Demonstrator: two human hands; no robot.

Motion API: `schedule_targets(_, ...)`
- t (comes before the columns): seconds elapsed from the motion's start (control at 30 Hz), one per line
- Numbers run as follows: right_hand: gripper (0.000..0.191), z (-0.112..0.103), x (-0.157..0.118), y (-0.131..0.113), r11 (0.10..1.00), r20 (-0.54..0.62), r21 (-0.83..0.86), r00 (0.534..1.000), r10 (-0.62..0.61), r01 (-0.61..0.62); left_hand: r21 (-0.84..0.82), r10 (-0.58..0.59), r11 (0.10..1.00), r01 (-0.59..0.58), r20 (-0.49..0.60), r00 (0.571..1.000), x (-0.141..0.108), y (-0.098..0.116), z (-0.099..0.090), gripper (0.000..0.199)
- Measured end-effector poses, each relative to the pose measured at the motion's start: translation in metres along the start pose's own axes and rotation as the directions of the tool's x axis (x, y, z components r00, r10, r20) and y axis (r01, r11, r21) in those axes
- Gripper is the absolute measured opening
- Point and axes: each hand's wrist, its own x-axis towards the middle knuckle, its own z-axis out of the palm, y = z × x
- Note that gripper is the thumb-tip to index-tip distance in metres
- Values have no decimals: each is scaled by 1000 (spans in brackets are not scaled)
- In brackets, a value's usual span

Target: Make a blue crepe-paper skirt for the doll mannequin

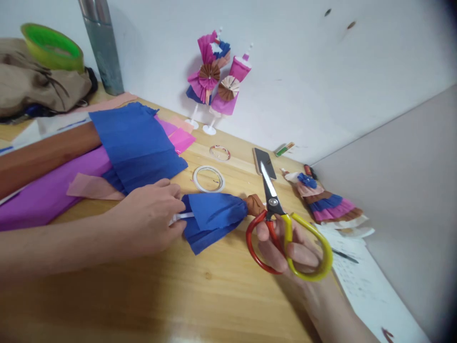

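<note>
My left hand (152, 216) is closed at the open end of a small blue paper skirt (216, 214), pinching it near a white stick (183, 216) that pokes out. Brown paper (254, 205) is gathered at the skirt's right end. In my right hand (300, 252) are scissors (273, 202) with one red and one yellow handle; the fingers pass through the loops, and the blades are together, pointing up and away. The scissors' pivot is just right of the brown paper. My right hand's fingertips lie partly behind the handles.
Blue paper (137, 143) and purple paper (57, 186) lie at left. Beyond the skirt are a tape roll (195, 180) and a phone (260, 164). Decorated paper dolls (209, 76) stand by the wall; another dress (332, 207) lies at right near written paper (371, 281). A bottle (103, 52) stands back left.
</note>
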Motion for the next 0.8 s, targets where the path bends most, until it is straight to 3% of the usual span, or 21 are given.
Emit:
schedule_targets(0.2,30,4,3,8,993,1,64,995,-96,96,2,-77,997,77,15,997,12,0,6,18)
schedule_targets(0.3,23,2,5,12,976,80,170,986,-150,134,-88,-102,991,102,6,995,18,-4,8,17)
schedule_targets(0.4,38,-1,6,12,948,162,273,964,-210,160,-221,-82,973,74,-23,996,20,-7,8,22)
schedule_targets(0.47,35,-3,4,9,937,182,300,954,-237,176,-343,-75,938,61,-29,997,19,-9,8,26)
schedule_targets(0.57,24,-4,-1,6,929,136,286,949,-283,236,-609,-119,788,92,-4,993,17,-10,10,25)
schedule_targets(0.67,28,-3,-2,4,941,73,213,956,-284,264,-851,-110,511,118,71,991,19,-6,15,23)
schedule_targets(0.73,35,-1,-1,5,951,40,169,962,-270,260,-928,-120,355,115,76,990,22,-2,18,23)
schedule_targets(0.8,44,3,0,8,949,27,149,958,-285,278,-961,-169,260,93,49,984,25,1,19,23)
